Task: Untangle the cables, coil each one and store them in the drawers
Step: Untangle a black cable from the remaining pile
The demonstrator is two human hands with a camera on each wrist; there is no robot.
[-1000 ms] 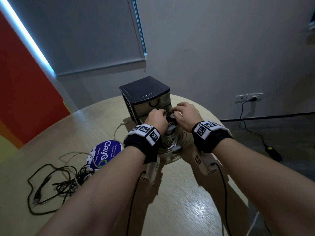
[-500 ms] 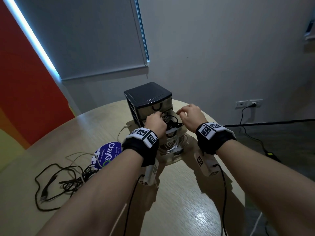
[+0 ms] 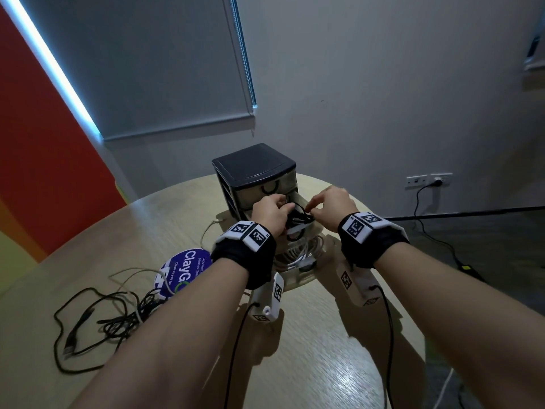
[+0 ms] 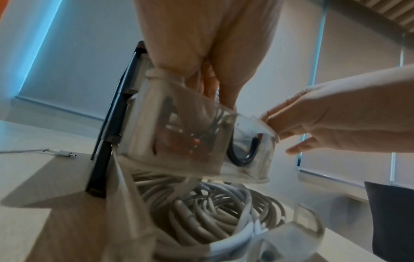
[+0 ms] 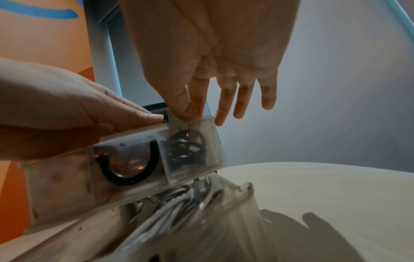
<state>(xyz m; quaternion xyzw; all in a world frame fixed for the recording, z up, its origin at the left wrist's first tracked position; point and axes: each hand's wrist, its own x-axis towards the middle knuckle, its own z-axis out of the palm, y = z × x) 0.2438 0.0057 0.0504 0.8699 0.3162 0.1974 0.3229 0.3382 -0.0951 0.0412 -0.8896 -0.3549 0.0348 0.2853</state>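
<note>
The coiled black cable (image 3: 296,215) sits in the pulled-out middle drawer (image 5: 139,159) at the table's far edge — springy, light, best pressed down mid-coil — left hand (image 3: 269,212) curled into it, right hand (image 3: 331,202) fingers loose.

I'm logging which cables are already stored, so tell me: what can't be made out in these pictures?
- Left hand fingertips: head view, buried in the middle drawer; grip on the black cable coil unclear.
- Top drawer contents: head view, frosted front, too dark.
- White cables in the bottom drawer: their count is lost to blur in both wrist views.
- Tangled cables: head view, partly behind the left forearm.
</note>
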